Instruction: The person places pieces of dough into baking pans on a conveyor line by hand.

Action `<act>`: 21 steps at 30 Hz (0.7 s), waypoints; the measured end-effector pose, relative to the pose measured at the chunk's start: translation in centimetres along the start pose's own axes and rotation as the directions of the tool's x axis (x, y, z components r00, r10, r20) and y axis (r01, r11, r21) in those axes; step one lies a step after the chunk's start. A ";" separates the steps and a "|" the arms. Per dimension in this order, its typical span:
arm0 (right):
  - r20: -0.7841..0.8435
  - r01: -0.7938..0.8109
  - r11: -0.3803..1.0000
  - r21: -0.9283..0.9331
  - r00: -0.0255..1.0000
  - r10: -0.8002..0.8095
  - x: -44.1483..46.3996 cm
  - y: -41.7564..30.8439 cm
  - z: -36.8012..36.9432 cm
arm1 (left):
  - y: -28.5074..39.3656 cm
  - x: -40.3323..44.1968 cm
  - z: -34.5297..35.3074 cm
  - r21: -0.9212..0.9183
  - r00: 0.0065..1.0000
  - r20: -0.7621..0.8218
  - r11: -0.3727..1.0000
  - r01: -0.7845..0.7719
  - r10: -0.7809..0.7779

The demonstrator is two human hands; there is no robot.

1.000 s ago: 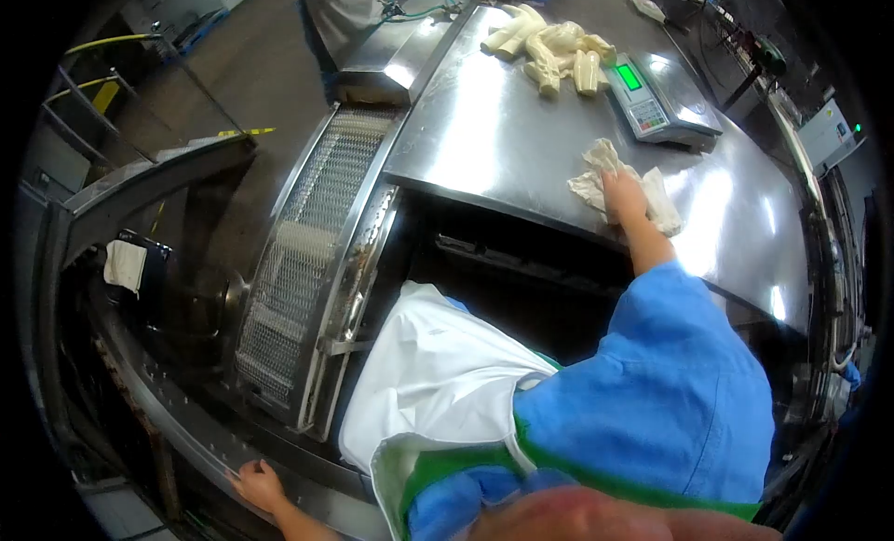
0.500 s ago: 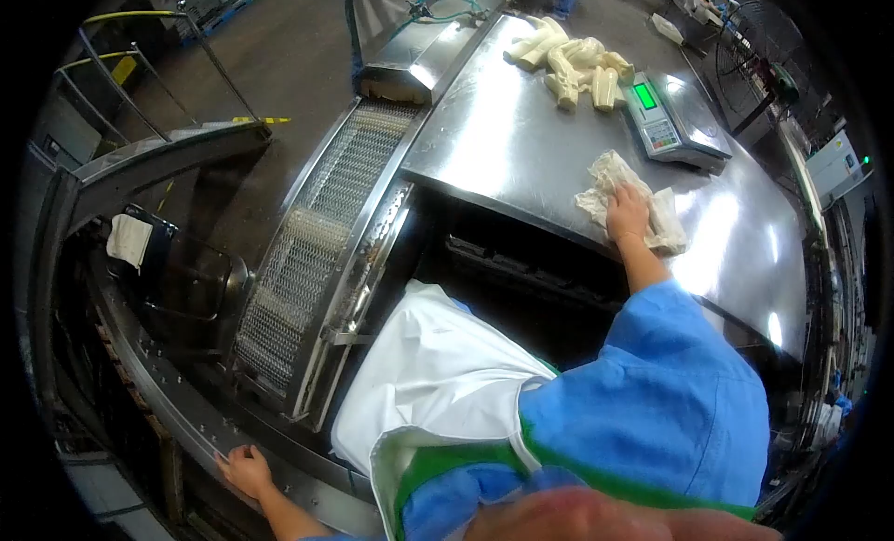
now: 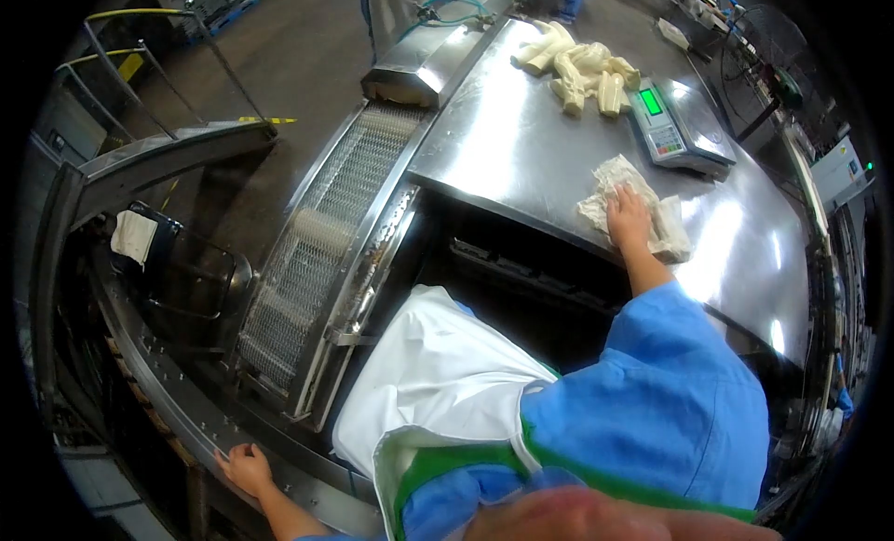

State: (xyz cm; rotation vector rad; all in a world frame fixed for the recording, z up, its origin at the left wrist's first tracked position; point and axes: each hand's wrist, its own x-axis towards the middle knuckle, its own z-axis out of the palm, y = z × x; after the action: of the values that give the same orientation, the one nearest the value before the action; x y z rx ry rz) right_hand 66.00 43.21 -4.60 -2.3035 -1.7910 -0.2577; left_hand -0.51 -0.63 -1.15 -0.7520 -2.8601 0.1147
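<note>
My right hand lies flat on a crumpled off-white cloth near the front edge of the steel table. Its fingers are stretched forward over the fabric, not wrapped round it. Beyond the cloth stands a digital weighing scale with a lit green display. Far down at the lower left, my left hand rests on a curved metal rail. Its fingers are slightly bent and apart, with nothing seen in them.
Several cream-coloured gloves lie heaped at the table's far end. A wire-mesh conveyor runs along the table's left side, under a steel hood. A black chair with a white cloth stands left of it. Metal railings rise further left.
The camera view has shifted slightly, so the table and conveyor sit a little further right. Both hands keep their places on the cloth and the rail.
</note>
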 end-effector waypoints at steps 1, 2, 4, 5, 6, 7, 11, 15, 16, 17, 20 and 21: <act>0.000 0.002 1.000 0.001 1.000 -0.002 0.0 -0.1 0.0 | 0.1 0.0 -0.2 -0.006 1.000 0.010 1.000 0.005 -0.005; -0.003 -0.001 1.000 0.000 1.000 0.001 0.0 0.0 0.0 | 0.1 0.0 -0.2 -0.011 1.000 0.020 1.000 0.009 -0.009; -0.006 -0.005 1.000 -0.003 1.000 0.005 0.1 0.1 0.1 | -0.1 0.1 0.1 -0.010 1.000 0.012 1.000 0.011 -0.011; -0.026 0.004 1.000 -0.007 1.000 -0.004 0.1 0.2 0.2 | -0.2 0.1 0.2 -0.009 1.000 0.004 1.000 0.012 -0.012; -0.046 0.013 1.000 -0.012 0.999 -0.013 0.1 0.3 0.4 | -0.2 0.1 0.1 -0.009 1.000 0.004 1.000 0.013 -0.013; -0.046 0.013 1.000 -0.011 0.999 -0.013 0.1 0.4 0.5 | -0.1 0.1 0.0 -0.015 1.000 0.008 1.000 0.009 -0.009; -0.080 0.024 1.000 -0.004 0.996 -0.024 0.1 0.5 0.6 | 0.2 0.0 -0.4 -0.015 1.000 0.010 1.000 0.018 -0.018; -0.128 0.039 0.999 0.018 0.991 -0.037 0.1 0.6 1.0 | -0.3 0.1 0.3 -0.006 1.000 -0.012 1.000 0.018 -0.018; -0.128 0.040 0.999 0.018 0.991 -0.037 0.1 0.6 1.0 | -0.3 0.1 0.3 -0.010 1.000 0.002 1.000 0.016 -0.016; -0.138 0.042 0.999 0.022 0.990 -0.039 0.1 0.7 1.0 | -0.2 0.1 0.1 -0.014 1.000 0.016 1.000 0.015 -0.015; -0.149 0.043 0.998 0.034 0.988 -0.038 0.0 0.6 1.1 | -0.2 0.0 0.1 -0.018 1.000 0.024 1.000 0.016 -0.016; -0.149 0.040 0.998 0.039 0.988 -0.034 0.0 0.6 1.1 | -0.2 0.0 0.1 -0.017 1.000 0.024 1.000 0.018 -0.017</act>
State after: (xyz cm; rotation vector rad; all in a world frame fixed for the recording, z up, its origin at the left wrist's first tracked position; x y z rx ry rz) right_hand 66.63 43.38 -5.70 -2.1633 -1.7499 -0.3834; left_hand -0.60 -0.76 -1.18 -0.7338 -2.8930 0.0968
